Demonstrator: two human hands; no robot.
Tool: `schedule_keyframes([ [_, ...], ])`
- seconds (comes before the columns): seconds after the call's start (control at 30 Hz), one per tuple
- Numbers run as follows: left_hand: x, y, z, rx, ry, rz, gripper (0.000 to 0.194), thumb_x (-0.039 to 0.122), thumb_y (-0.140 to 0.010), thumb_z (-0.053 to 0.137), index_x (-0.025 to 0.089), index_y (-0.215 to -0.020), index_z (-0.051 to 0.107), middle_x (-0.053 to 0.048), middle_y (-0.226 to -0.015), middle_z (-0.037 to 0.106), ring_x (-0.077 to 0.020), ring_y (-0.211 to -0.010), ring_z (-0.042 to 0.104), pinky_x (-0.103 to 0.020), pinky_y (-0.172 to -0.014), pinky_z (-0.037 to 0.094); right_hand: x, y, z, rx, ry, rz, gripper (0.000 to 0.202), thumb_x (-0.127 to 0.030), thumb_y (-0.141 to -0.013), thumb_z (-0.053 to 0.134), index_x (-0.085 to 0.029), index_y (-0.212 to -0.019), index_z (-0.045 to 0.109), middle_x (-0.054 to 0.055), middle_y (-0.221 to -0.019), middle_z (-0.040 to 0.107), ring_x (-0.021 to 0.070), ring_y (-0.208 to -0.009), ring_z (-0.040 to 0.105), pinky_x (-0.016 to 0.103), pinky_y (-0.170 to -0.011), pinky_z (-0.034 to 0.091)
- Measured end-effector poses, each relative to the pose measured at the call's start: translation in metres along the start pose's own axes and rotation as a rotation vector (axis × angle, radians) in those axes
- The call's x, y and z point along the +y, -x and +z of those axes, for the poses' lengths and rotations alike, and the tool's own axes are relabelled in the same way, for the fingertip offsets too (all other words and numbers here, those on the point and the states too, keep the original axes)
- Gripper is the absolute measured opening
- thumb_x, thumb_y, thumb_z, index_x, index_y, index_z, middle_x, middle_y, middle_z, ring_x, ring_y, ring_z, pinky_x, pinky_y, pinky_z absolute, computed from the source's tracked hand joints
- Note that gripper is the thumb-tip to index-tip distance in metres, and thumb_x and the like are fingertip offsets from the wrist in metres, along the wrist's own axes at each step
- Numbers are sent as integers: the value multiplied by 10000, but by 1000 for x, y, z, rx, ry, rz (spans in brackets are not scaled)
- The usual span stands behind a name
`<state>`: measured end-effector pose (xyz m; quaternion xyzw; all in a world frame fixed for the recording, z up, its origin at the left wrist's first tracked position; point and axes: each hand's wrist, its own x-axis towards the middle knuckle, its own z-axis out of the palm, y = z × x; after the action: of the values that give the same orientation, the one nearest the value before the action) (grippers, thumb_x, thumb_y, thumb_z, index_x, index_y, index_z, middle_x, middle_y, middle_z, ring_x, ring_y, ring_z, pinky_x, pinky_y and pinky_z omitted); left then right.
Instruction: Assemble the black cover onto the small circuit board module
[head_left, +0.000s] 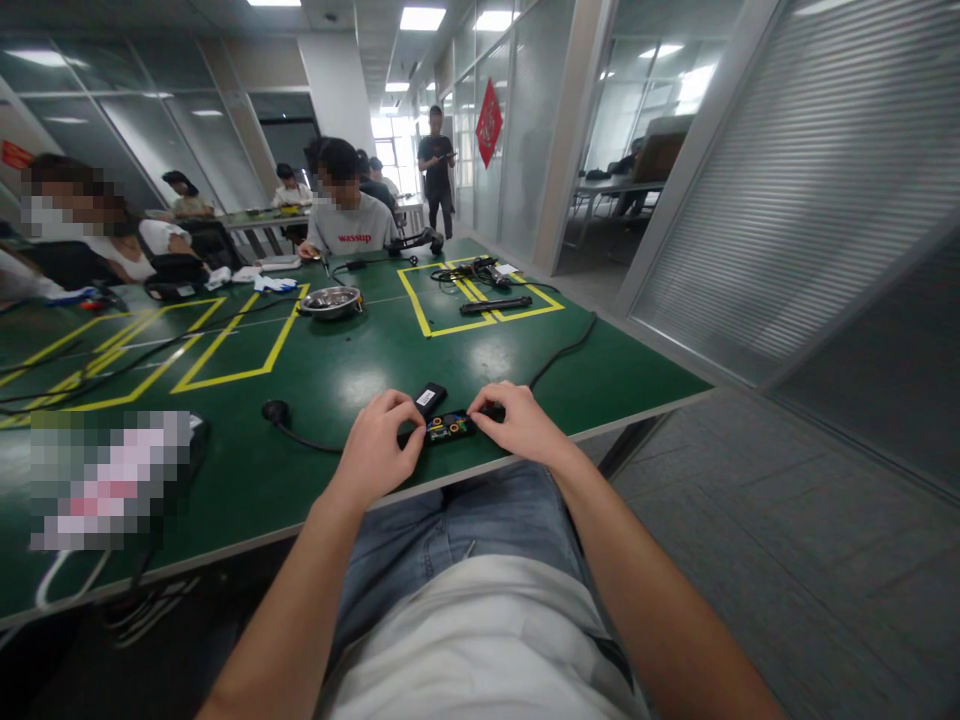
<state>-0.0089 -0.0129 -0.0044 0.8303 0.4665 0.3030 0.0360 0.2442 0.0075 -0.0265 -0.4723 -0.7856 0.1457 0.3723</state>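
Note:
An opened black device (448, 427) with coloured parts inside lies near the front edge of the green table, between my hands. My left hand (381, 445) pinches its left end, where a black cable runs off to a round plug (276, 412). At the right end, the thumb and fingers of my right hand (517, 420) are closed on the device's black end, beside a cable (564, 350) that curves away to the right. A black cover (430, 400) with a white label rests just behind the device, tilted. My fingertips hide both ends of the device.
Behind stands a metal bowl (331, 303). A black bar (496, 305) and tangled cables (465, 268) lie in the yellow-taped area. A blurred pinkish object (120, 480) is at the left. A person in a white shirt (349, 225) sits across the table (637, 385).

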Motion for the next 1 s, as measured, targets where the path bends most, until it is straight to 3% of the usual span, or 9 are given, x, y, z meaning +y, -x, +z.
schedule_keyframes([
  [0.1, 1, -3, 4, -13, -19, -48, 292, 250, -993, 609, 249, -1205, 810, -113, -1351, 726, -324, -1263, 658, -527, -1103, 534, 0, 1, 0, -13, -23, 9, 129, -132, -861, 717, -243, -892, 775, 15, -857, 766, 223, -855, 681, 372, -868, 480],
  [0.2, 0, -9, 8, -63, -73, -171, 318, 313, -1036, 596, 288, -1253, 827, -103, -1436, 735, -365, -1315, 666, -573, -1098, 546, 1, 2, 0, -5, -20, 10, 190, -104, -810, 719, -244, -932, 764, 10, -883, 768, 226, -873, 694, 378, -895, 483],
  [0.4, -8, -12, 10, 62, -107, -404, 167, 271, -937, 748, 245, -1065, 852, -103, -1083, 850, -359, -1045, 779, -496, -946, 611, 3, 2, 3, 21, -23, 10, 201, -99, -803, 715, -238, -947, 726, 9, -912, 769, 229, -900, 715, 406, -950, 493],
  [0.47, -8, -9, 8, 99, -81, -348, 195, 242, -934, 738, 244, -1102, 837, -100, -1083, 849, -350, -1039, 774, -486, -930, 615, 5, 1, 4, 34, -61, 1, 204, -101, -816, 710, -236, -970, 708, 13, -932, 776, 223, -896, 723, 397, -933, 514],
  [0.57, -5, -4, 4, 135, 47, -119, 281, 251, -974, 685, 240, -1230, 801, -98, -1223, 830, -314, -1126, 752, -471, -1002, 608, 6, 0, 6, 41, -118, -12, 203, -112, -836, 712, -239, -992, 686, 16, -950, 785, 218, -897, 735, 380, -906, 542],
  [0.7, -2, 0, 2, 11, 167, 97, 269, 270, -1007, 635, 249, -1194, 827, -92, -1236, 825, -279, -1136, 752, -469, -1048, 602, 6, -1, 5, 39, -147, -10, 219, -115, -842, 721, -246, -1013, 680, 14, -965, 793, 217, -916, 753, 377, -909, 558],
  [1.0, -3, -3, 4, -62, 185, 69, 215, 266, -980, 675, 251, -1122, 835, -99, -1236, 823, -281, -1123, 750, -480, -1043, 603, 4, 0, 3, 29, -119, 1, 206, -125, -847, 727, -239, -1015, 688, 17, -966, 791, 214, -918, 748, 384, -934, 550],
])
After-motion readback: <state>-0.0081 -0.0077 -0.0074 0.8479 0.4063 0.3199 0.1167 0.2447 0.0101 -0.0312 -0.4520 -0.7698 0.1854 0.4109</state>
